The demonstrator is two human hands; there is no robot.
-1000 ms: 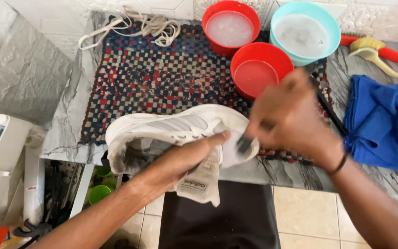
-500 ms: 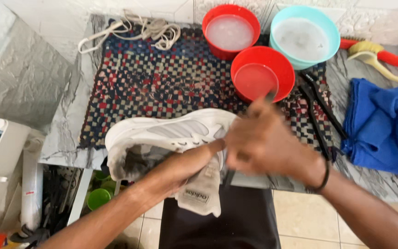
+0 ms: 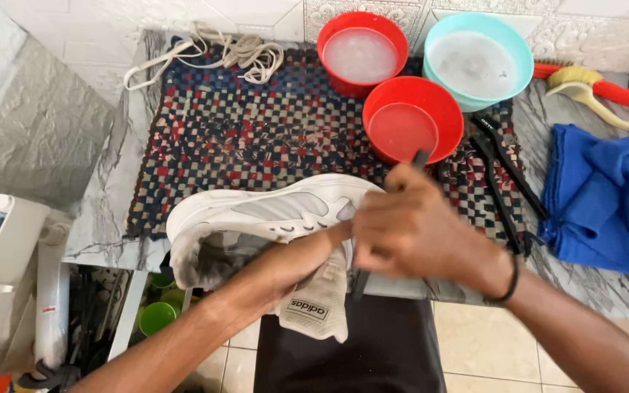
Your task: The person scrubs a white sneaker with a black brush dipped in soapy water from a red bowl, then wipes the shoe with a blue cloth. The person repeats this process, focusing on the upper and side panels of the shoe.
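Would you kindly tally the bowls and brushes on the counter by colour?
Red bowls: 2
Turquoise bowls: 1
Black brushes lying on the mat: 2
Red-handled brushes: 1
Cream-handled brushes: 1
Total: 7

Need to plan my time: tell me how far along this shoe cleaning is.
Done: laces lie off on the mat, and the bowls hold water. In hand: left hand sits inside the white shoe while right hand works a dark brush on it. Left: the lining looks grey, and the blue cloth lies untouched.
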